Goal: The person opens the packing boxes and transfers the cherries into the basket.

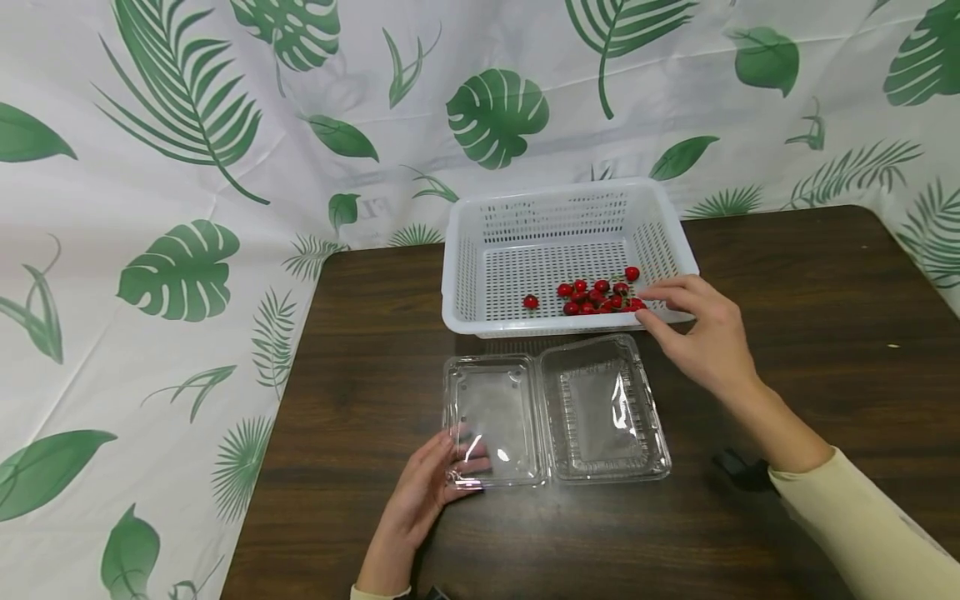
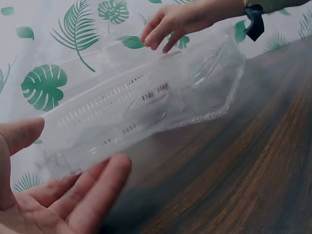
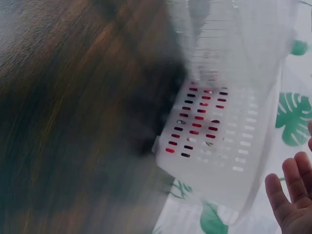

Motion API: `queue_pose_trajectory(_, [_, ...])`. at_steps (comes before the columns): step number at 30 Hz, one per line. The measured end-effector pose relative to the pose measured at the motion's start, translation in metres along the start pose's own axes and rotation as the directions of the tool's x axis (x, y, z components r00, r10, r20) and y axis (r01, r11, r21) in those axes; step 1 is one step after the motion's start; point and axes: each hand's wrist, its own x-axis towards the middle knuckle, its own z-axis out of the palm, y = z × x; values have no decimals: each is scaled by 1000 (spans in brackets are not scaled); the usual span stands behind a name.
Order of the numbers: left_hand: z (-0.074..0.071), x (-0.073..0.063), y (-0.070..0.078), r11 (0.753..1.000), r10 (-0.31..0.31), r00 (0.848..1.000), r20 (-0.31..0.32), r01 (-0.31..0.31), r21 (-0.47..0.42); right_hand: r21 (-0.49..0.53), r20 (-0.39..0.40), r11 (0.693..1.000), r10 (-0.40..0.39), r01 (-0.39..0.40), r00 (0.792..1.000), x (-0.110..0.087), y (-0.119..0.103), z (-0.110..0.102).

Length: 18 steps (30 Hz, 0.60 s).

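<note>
A clear plastic clamshell box (image 1: 600, 417) lies spread open on the table, its flat lid (image 1: 495, 408) to the left. My left hand (image 1: 431, 479) is at the lid's left edge, with fingers under it that show through the plastic. In the left wrist view the thumb (image 2: 22, 135) stands above the lid, apart from the fingers (image 2: 109, 183). My right hand (image 1: 701, 333) reaches over the front right corner of a white basket (image 1: 453, 287). Its thumb and fingers are spread beside red cherries (image 1: 592, 296); no cherry shows between the fingers (image 3: 292, 180) in the right wrist view.
The perforated basket stands behind the clamshell box, near the back edge of the dark wooden table (image 1: 360, 400). A white cloth with green leaves (image 1: 390, 150) hangs behind and to the left. A black wrist band (image 2: 254, 23) is on my right wrist.
</note>
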Motion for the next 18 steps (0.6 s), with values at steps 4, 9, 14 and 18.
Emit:
queue_pose_trajectory(4, [2, -3, 5, 983, -7, 994, -108, 26, 181, 3, -8, 1000, -13, 13, 1000, -1, -3, -6])
queue_pose_trajectory(9, [5, -6, 14, 899, 71, 969, -238, 41, 435, -7, 5, 1000, -7, 7, 1000, -4, -3, -10])
queue_pose_trajectory(14, [4, -5, 22, 658, 232, 935, -268, 52, 751, -13, 18, 1000, -1, 2, 1000, -6, -4, -12])
queue_pose_trajectory(18, [-1, -4, 26, 421, 338, 915, -222, 64, 905, -23, 29, 1000, 8, -8, 1000, -6, -5, -13])
